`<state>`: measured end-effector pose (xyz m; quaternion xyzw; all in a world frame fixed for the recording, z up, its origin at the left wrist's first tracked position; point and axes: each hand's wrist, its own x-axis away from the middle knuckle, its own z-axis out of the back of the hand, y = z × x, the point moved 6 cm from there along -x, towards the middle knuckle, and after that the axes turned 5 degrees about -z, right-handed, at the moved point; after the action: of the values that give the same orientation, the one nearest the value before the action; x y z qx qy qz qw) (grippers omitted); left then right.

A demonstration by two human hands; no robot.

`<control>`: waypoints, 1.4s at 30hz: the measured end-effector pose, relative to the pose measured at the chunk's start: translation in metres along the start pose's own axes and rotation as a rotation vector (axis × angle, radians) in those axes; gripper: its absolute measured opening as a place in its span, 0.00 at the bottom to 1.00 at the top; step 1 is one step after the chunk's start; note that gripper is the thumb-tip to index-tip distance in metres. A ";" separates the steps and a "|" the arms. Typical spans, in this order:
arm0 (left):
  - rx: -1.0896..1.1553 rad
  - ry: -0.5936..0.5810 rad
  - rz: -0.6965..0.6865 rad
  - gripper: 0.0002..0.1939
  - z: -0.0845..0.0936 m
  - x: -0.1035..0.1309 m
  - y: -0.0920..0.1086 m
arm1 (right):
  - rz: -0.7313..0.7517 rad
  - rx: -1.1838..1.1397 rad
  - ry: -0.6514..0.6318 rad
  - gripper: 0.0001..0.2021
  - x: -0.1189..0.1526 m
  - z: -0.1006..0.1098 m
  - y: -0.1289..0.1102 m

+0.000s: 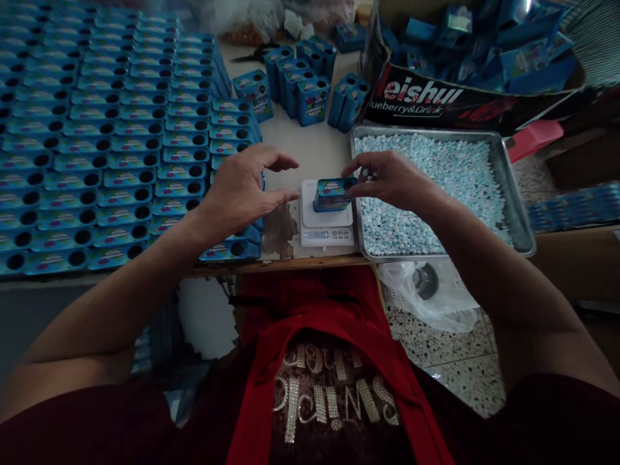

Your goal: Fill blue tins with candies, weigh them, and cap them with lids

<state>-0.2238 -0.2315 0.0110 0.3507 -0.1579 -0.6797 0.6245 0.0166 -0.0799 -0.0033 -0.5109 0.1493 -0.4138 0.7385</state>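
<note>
A small blue candy tin [333,195] with a round hole in its top rests on a white digital scale [327,216], whose display is lit. My left hand [249,181] is open left of the scale, thumb and fingers apart, holding nothing. My right hand [387,177] is at the tin's right end, its thumb and forefinger close to the hole. A few small pale candies [369,174] are held in its curled fingers. Whether the fingertips touch the tin I cannot tell. Beneath that hand lies a metal tray [520,226] of white and light blue candies [426,194].
Rows of blue tins [106,142] cover the table's left side. Several more tins [312,100] stand behind the scale. At the back right is a black cardboard box [421,103] full of blue containers, with a pink scoop [535,139] beside the tray.
</note>
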 end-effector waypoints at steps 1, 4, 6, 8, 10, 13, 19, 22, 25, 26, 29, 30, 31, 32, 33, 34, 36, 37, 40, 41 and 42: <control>0.002 -0.004 0.001 0.22 -0.001 -0.001 0.000 | 0.001 0.011 -0.002 0.19 0.000 -0.001 -0.002; -0.010 -0.028 -0.002 0.23 -0.006 -0.005 0.002 | 0.009 -0.002 0.006 0.19 0.002 0.003 -0.009; -0.019 -0.051 -0.009 0.23 -0.008 -0.007 0.003 | -0.027 -0.109 0.045 0.17 0.002 0.013 -0.007; -0.022 -0.068 -0.018 0.24 -0.008 -0.009 0.005 | -0.116 -0.284 0.107 0.15 0.002 0.031 0.008; -0.016 -0.079 -0.017 0.24 -0.006 -0.010 0.006 | -0.230 -0.468 0.211 0.15 0.004 0.052 0.036; 0.004 -0.110 0.005 0.22 -0.006 -0.013 0.006 | -0.428 -0.626 0.361 0.15 0.014 0.076 0.090; -0.001 -0.229 0.011 0.36 -0.030 -0.031 0.012 | -0.565 -0.677 0.230 0.06 0.029 0.067 0.137; -0.059 -0.329 -0.045 0.46 -0.048 -0.041 0.015 | -0.398 -0.609 0.156 0.05 0.027 0.055 0.111; -0.097 -0.389 -0.057 0.46 -0.058 -0.045 0.010 | -0.173 -0.430 0.015 0.12 0.022 0.040 0.068; -0.100 -0.403 -0.046 0.45 -0.060 -0.046 0.008 | -0.104 -0.364 -0.035 0.13 0.020 0.034 0.054; -0.117 -0.446 0.005 0.43 -0.063 -0.045 0.003 | 0.053 -0.213 -0.123 0.11 0.014 0.022 0.021; -0.127 -0.458 0.023 0.43 -0.063 -0.044 0.003 | 0.088 -0.172 -0.135 0.11 0.011 0.019 0.013; -0.137 -0.470 0.038 0.44 -0.063 -0.044 0.003 | 0.113 -0.130 -0.138 0.10 0.009 0.016 0.008; -0.145 -0.484 0.049 0.46 -0.063 -0.044 0.004 | 0.130 -0.086 -0.135 0.11 0.007 0.014 0.004; -0.149 -0.498 0.054 0.47 -0.063 -0.043 0.005 | 0.142 -0.040 -0.130 0.11 0.005 0.011 0.001; -0.150 -0.510 0.055 0.47 -0.063 -0.043 0.006 | 0.154 0.007 -0.123 0.12 0.003 0.009 -0.002; -0.144 -0.526 0.050 0.47 -0.062 -0.043 0.007 | 0.173 0.102 -0.104 0.13 0.000 0.004 -0.006; -0.140 -0.525 0.048 0.46 -0.062 -0.042 0.006 | 0.182 0.149 -0.092 0.13 -0.001 0.002 -0.007; -0.130 -0.515 0.048 0.44 -0.059 -0.042 0.002 | 0.189 0.266 -0.056 0.14 -0.005 -0.005 -0.012; -0.127 -0.512 0.050 0.43 -0.058 -0.041 0.000 | 0.185 0.289 -0.046 0.14 -0.006 -0.006 -0.013; -0.125 -0.511 0.051 0.43 -0.058 -0.040 -0.002 | 0.178 0.301 -0.034 0.15 -0.006 -0.006 -0.013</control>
<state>-0.1872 -0.1794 -0.0197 0.1244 -0.2769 -0.7387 0.6018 0.0026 -0.0808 0.0043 -0.3864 0.1177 -0.3556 0.8429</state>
